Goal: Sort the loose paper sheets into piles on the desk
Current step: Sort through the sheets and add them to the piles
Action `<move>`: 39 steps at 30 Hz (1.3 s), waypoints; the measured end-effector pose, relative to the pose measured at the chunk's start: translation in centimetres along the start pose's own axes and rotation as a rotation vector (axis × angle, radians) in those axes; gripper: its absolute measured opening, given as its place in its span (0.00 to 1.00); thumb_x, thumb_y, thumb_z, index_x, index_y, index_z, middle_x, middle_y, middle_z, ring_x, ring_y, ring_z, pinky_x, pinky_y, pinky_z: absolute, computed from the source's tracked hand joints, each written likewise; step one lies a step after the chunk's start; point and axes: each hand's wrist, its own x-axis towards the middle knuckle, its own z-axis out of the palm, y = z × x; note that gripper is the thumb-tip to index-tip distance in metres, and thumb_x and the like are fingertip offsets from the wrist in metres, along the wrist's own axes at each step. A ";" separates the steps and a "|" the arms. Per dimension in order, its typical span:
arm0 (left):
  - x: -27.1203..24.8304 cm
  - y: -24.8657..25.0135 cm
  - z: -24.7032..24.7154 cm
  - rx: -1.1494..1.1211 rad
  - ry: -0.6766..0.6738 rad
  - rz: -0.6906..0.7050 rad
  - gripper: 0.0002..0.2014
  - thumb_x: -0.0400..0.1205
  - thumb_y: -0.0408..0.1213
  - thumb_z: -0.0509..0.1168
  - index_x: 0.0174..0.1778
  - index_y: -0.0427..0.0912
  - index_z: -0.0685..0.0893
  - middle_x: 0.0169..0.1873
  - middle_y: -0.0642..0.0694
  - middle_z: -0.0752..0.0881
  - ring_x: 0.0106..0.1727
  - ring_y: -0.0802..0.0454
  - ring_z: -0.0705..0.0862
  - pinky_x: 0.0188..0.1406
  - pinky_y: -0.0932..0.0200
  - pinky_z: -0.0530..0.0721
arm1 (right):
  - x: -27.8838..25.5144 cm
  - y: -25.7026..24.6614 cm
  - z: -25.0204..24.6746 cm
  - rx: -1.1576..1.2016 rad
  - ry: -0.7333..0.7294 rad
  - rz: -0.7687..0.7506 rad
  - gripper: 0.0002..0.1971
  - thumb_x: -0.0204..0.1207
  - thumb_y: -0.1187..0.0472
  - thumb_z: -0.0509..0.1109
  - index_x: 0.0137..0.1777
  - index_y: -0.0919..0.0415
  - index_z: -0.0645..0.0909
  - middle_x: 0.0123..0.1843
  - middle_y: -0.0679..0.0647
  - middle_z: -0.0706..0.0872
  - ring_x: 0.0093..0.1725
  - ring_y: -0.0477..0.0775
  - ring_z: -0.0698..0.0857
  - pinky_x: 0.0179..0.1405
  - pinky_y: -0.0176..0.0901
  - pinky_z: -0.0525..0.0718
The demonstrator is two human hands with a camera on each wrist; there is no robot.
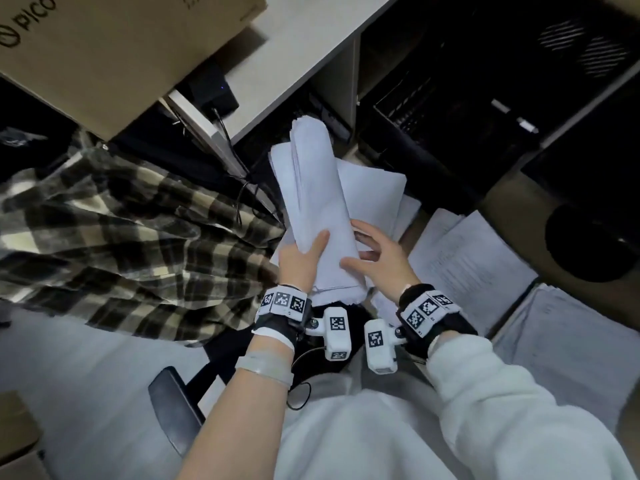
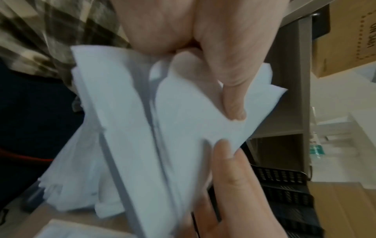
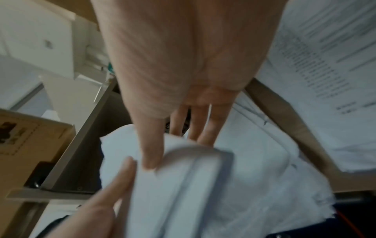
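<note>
A thick curved bundle of white paper sheets (image 1: 318,202) is gripped by the left hand (image 1: 301,258); the right hand (image 1: 377,261) is spread against it.

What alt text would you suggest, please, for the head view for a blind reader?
The left hand grips a curled bundle of white sheets while the right hand touches it with spread fingers. Loose sheets lie beneath, printed pages right, a plaid shirt left.
</note>
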 end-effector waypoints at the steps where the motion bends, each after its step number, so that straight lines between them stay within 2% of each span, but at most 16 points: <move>1: -0.7 0.2 0.4 -0.016 -0.035 0.008 0.11 0.85 0.47 0.67 0.55 0.44 0.87 0.48 0.46 0.90 0.51 0.48 0.88 0.53 0.54 0.87 | -1.2 -0.4 0.1 0.028 0.093 -0.014 0.30 0.70 0.68 0.81 0.72 0.52 0.81 0.66 0.45 0.87 0.60 0.37 0.87 0.57 0.34 0.85; 4: -2.8 0.2 1.5 -0.115 -0.183 -0.098 0.16 0.89 0.52 0.57 0.45 0.48 0.84 0.43 0.45 0.90 0.49 0.45 0.88 0.54 0.48 0.85 | -4.6 -0.3 -0.4 0.139 0.286 -0.034 0.21 0.76 0.71 0.75 0.68 0.57 0.84 0.61 0.48 0.90 0.55 0.37 0.89 0.50 0.31 0.86; 7: -5.0 -0.6 2.3 -0.274 -0.273 -0.221 0.20 0.88 0.55 0.58 0.52 0.43 0.88 0.48 0.46 0.93 0.52 0.47 0.91 0.50 0.52 0.88 | -7.4 0.0 -1.6 0.180 0.377 -0.018 0.15 0.82 0.67 0.71 0.67 0.54 0.85 0.58 0.44 0.91 0.59 0.41 0.89 0.56 0.36 0.87; 9: -6.4 -0.7 2.7 -0.284 -0.329 -0.230 0.20 0.88 0.54 0.59 0.53 0.43 0.88 0.47 0.46 0.93 0.51 0.47 0.91 0.46 0.54 0.87 | -8.9 -0.2 -2.2 0.201 0.411 -0.010 0.14 0.84 0.66 0.69 0.66 0.53 0.86 0.56 0.39 0.91 0.57 0.36 0.88 0.55 0.31 0.86; 12: -8.2 0.0 3.1 -0.231 -0.391 -0.165 0.18 0.88 0.52 0.61 0.51 0.41 0.88 0.43 0.47 0.93 0.47 0.48 0.92 0.44 0.56 0.89 | -10.6 -0.4 -2.9 0.208 0.409 -0.025 0.15 0.86 0.64 0.65 0.66 0.48 0.86 0.60 0.36 0.89 0.59 0.33 0.86 0.54 0.29 0.83; 15: -9.6 0.1 4.0 -0.103 -0.432 -0.021 0.21 0.82 0.53 0.68 0.54 0.37 0.89 0.49 0.39 0.93 0.53 0.39 0.91 0.59 0.37 0.87 | -12.4 -0.7 -3.7 0.199 0.387 -0.052 0.17 0.86 0.64 0.66 0.64 0.41 0.85 0.60 0.33 0.88 0.61 0.33 0.85 0.61 0.32 0.83; 19: -12.4 0.8 6.1 -0.036 -0.462 0.046 0.21 0.82 0.60 0.65 0.51 0.46 0.91 0.47 0.40 0.93 0.48 0.39 0.91 0.47 0.46 0.87 | -14.3 -0.5 -5.8 0.117 0.368 -0.095 0.18 0.85 0.61 0.67 0.71 0.41 0.81 0.66 0.32 0.84 0.67 0.31 0.81 0.69 0.34 0.78; 21: -14.2 1.0 7.7 -0.007 -0.441 0.086 0.16 0.82 0.55 0.69 0.49 0.45 0.90 0.47 0.39 0.93 0.48 0.39 0.91 0.46 0.41 0.88 | -15.6 -0.2 -7.4 0.103 0.329 -0.101 0.21 0.85 0.57 0.68 0.77 0.45 0.77 0.74 0.37 0.80 0.73 0.34 0.76 0.73 0.32 0.74; 24: -16.5 0.4 10.6 0.084 -0.374 0.131 0.16 0.69 0.49 0.79 0.45 0.42 0.89 0.44 0.42 0.93 0.47 0.43 0.92 0.51 0.41 0.90 | -18.1 0.5 -10.4 0.074 0.185 -0.081 0.32 0.79 0.46 0.72 0.83 0.46 0.68 0.74 0.32 0.74 0.67 0.23 0.74 0.58 0.18 0.73; 26: -17.9 -0.2 12.8 0.144 -0.318 0.150 0.09 0.70 0.43 0.77 0.37 0.41 0.87 0.39 0.40 0.92 0.44 0.41 0.91 0.47 0.43 0.90 | -19.5 1.5 -12.6 0.037 0.178 -0.073 0.33 0.78 0.47 0.75 0.82 0.49 0.70 0.72 0.35 0.75 0.69 0.29 0.76 0.62 0.22 0.73; 28: -19.0 -1.3 14.6 0.198 -0.264 0.191 0.10 0.73 0.42 0.70 0.36 0.37 0.86 0.40 0.36 0.90 0.43 0.41 0.88 0.43 0.49 0.85 | -20.4 2.9 -14.9 0.014 0.304 -0.068 0.20 0.80 0.52 0.74 0.71 0.53 0.81 0.69 0.44 0.84 0.68 0.43 0.82 0.67 0.38 0.80; 30: -20.2 -2.1 16.1 0.213 -0.244 0.204 0.11 0.76 0.41 0.73 0.41 0.35 0.88 0.41 0.41 0.91 0.45 0.46 0.87 0.39 0.58 0.79 | -21.5 4.1 -17.2 0.034 0.462 -0.042 0.10 0.80 0.51 0.74 0.58 0.51 0.86 0.59 0.51 0.91 0.60 0.51 0.89 0.58 0.50 0.88; 32: -21.8 -2.4 17.3 0.225 -0.208 0.228 0.08 0.75 0.39 0.78 0.43 0.39 0.89 0.40 0.47 0.89 0.44 0.51 0.87 0.40 0.63 0.79 | -22.9 4.5 -19.2 0.058 0.494 -0.031 0.22 0.70 0.38 0.78 0.59 0.47 0.84 0.56 0.47 0.91 0.57 0.49 0.90 0.56 0.52 0.89; 35: -23.9 -3.5 19.1 0.221 -0.216 0.240 0.14 0.69 0.42 0.80 0.47 0.39 0.92 0.41 0.47 0.91 0.45 0.48 0.90 0.49 0.50 0.89 | -24.6 4.6 -21.2 0.112 0.367 0.022 0.44 0.63 0.33 0.79 0.76 0.50 0.72 0.67 0.44 0.84 0.65 0.45 0.84 0.65 0.52 0.84; 37: -25.0 -4.1 19.8 0.201 -0.218 0.223 0.15 0.68 0.43 0.79 0.47 0.41 0.92 0.41 0.45 0.93 0.46 0.48 0.91 0.53 0.45 0.90 | -25.0 5.3 -22.1 0.006 0.412 0.022 0.35 0.68 0.40 0.80 0.72 0.51 0.75 0.64 0.44 0.85 0.62 0.44 0.84 0.65 0.48 0.82; 39: -25.5 -4.4 20.0 0.178 -0.208 0.193 0.15 0.71 0.40 0.80 0.51 0.37 0.91 0.45 0.42 0.93 0.48 0.47 0.91 0.56 0.46 0.89 | -25.1 6.0 -23.4 -0.131 0.567 -0.028 0.09 0.76 0.49 0.75 0.51 0.51 0.84 0.47 0.43 0.88 0.49 0.47 0.86 0.56 0.46 0.83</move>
